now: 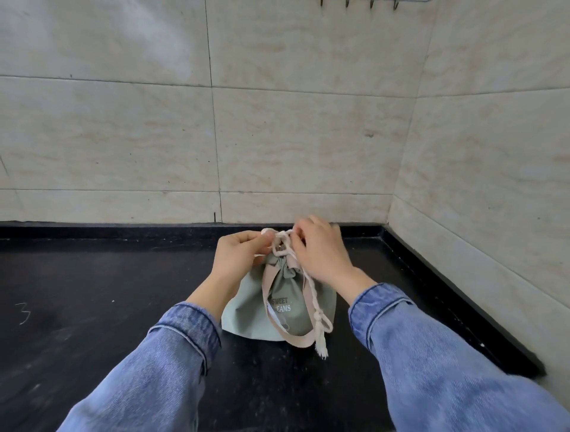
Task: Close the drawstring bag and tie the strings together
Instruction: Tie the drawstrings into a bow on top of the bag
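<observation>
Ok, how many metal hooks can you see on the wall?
4, in a row along the top edge, right of centre: hooks. More may be cropped.

Drawstring bag [246,311]: pale sage green, white printed lettering. Strings [310,296]: cream, twisted cord with frayed ends. Strap [268,320]: beige. Counter [92,277]: black, faintly speckled, one white chalk-like mark. Wall tiles [308,138]: cream, beige veining. Sleeves [160,364]: blue denim.

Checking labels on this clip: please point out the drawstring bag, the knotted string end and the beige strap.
drawstring bag [246,311], head view, left front panel.
knotted string end [320,319], head view, on the knot.
beige strap [266,286], head view, left run.
</observation>
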Action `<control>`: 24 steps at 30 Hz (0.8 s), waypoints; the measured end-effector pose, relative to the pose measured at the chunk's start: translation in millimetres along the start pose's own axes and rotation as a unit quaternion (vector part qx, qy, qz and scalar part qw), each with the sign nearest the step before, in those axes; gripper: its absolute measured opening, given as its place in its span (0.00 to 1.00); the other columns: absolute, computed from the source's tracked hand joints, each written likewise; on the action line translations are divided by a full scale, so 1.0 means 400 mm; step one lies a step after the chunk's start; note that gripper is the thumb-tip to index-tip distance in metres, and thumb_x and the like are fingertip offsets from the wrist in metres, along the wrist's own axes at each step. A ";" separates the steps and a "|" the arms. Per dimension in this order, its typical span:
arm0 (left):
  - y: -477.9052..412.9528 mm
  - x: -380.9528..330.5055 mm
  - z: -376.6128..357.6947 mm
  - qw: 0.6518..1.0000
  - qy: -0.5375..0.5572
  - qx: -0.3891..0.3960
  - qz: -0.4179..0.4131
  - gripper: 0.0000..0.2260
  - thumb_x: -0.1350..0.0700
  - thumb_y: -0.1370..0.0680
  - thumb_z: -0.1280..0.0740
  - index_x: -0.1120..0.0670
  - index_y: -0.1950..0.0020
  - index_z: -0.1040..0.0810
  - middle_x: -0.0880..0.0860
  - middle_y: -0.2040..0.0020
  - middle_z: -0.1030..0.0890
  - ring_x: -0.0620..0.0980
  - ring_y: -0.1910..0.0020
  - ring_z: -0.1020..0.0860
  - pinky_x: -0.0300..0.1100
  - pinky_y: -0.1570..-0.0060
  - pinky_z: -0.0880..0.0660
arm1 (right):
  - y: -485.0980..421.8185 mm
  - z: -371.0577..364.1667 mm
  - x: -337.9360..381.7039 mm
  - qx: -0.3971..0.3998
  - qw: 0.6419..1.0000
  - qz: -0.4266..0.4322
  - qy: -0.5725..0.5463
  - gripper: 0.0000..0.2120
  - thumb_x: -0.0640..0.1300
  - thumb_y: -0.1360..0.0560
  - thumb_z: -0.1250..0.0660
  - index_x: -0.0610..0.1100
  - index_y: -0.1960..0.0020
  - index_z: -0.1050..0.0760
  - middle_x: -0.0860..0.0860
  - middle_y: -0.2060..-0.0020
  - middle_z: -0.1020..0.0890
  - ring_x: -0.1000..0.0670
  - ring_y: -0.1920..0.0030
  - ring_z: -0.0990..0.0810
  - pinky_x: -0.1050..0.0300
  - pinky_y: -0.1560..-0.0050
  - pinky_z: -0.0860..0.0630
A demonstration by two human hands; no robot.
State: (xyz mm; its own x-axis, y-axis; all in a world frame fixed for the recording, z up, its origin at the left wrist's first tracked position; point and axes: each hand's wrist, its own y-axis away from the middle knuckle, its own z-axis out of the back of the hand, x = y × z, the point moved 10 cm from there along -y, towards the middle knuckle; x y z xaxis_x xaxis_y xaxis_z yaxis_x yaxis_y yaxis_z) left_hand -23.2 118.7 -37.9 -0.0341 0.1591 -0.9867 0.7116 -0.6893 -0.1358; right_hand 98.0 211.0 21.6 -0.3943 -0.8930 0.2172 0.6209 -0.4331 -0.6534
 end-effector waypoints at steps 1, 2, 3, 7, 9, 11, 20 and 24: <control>0.002 0.006 -0.004 1.000 0.005 0.008 0.009 0.07 0.53 0.29 0.26 0.56 0.61 0.14 0.50 0.68 0.17 0.43 0.68 0.21 0.37 0.65 0.25 | 0.005 0.027 0.047 -0.056 0.987 0.097 0.114 0.05 0.41 0.28 0.38 0.41 0.61 0.26 0.47 0.65 0.21 0.45 0.63 0.24 0.52 0.60 0.29; 0.003 0.010 -0.008 1.000 0.004 0.016 0.014 0.07 0.53 0.28 0.26 0.57 0.60 0.14 0.51 0.67 0.18 0.44 0.67 0.21 0.38 0.63 0.25 | 0.009 0.036 0.071 -0.079 0.970 0.158 0.169 0.03 0.39 0.31 0.37 0.41 0.62 0.26 0.45 0.67 0.20 0.44 0.66 0.23 0.53 0.64 0.29; 0.004 0.014 -0.011 1.000 -0.002 0.024 0.017 0.08 0.52 0.28 0.27 0.56 0.60 0.14 0.52 0.66 0.18 0.45 0.66 0.22 0.39 0.61 0.26 | 0.008 0.034 0.077 -0.077 0.962 0.176 0.194 0.01 0.37 0.33 0.36 0.40 0.63 0.26 0.45 0.69 0.20 0.43 0.68 0.23 0.54 0.67 0.29; 0.011 0.021 -0.022 0.999 0.007 0.050 0.013 0.07 0.55 0.25 0.29 0.56 0.60 0.15 0.52 0.67 0.18 0.44 0.66 0.21 0.34 0.64 0.24 | -0.020 -0.025 -0.092 0.036 0.965 -0.201 -0.167 0.07 0.35 0.27 0.38 0.41 0.62 0.24 0.46 0.69 0.21 0.46 0.68 0.25 0.56 0.67 0.30; 0.013 0.027 -0.023 0.998 0.024 0.057 0.015 0.07 0.57 0.24 0.31 0.58 0.59 0.16 0.52 0.67 0.18 0.44 0.67 0.21 0.33 0.65 0.24 | 0.005 -0.063 -0.140 0.010 0.874 -0.335 -0.352 0.10 0.33 0.28 0.38 0.43 0.66 0.25 0.46 0.70 0.19 0.49 0.72 0.23 0.59 0.71 0.27; 0.015 0.029 -0.022 0.997 0.035 0.064 0.014 0.08 0.57 0.24 0.31 0.58 0.60 0.16 0.52 0.68 0.17 0.44 0.68 0.20 0.32 0.65 0.23 | -0.014 -0.031 -0.132 -0.020 0.926 -0.267 -0.265 0.08 0.33 0.27 0.39 0.41 0.63 0.26 0.43 0.67 0.18 0.45 0.68 0.22 0.54 0.68 0.26; 0.030 0.024 -0.028 0.982 0.169 0.088 -0.004 0.12 0.56 0.21 0.36 0.52 0.66 0.26 0.50 0.56 0.13 0.44 0.58 0.16 0.32 0.65 0.25 | -0.011 -0.018 -0.076 0.022 0.996 -0.040 0.081 0.04 0.32 0.26 0.41 0.38 0.54 0.28 0.40 0.65 0.21 0.40 0.67 0.28 0.53 0.70 0.38; 0.035 0.043 -0.021 0.989 0.105 0.100 0.013 0.14 0.57 0.20 0.37 0.53 0.66 0.29 0.51 0.60 0.15 0.42 0.72 0.26 0.35 0.71 0.33 | -0.006 -0.008 -0.126 0.031 0.991 -0.067 0.108 0.05 0.32 0.27 0.40 0.38 0.53 0.28 0.39 0.64 0.20 0.42 0.68 0.32 0.54 0.70 0.39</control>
State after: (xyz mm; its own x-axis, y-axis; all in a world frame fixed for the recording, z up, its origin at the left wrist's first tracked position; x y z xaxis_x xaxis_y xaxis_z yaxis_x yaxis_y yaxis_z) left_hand -7.9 117.9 -55.9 0.1442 0.2686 -0.9524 0.5571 -0.8175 -0.1462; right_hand 114.1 257.4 9.7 -0.6084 -0.7822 0.1343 0.5910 -0.5594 -0.5812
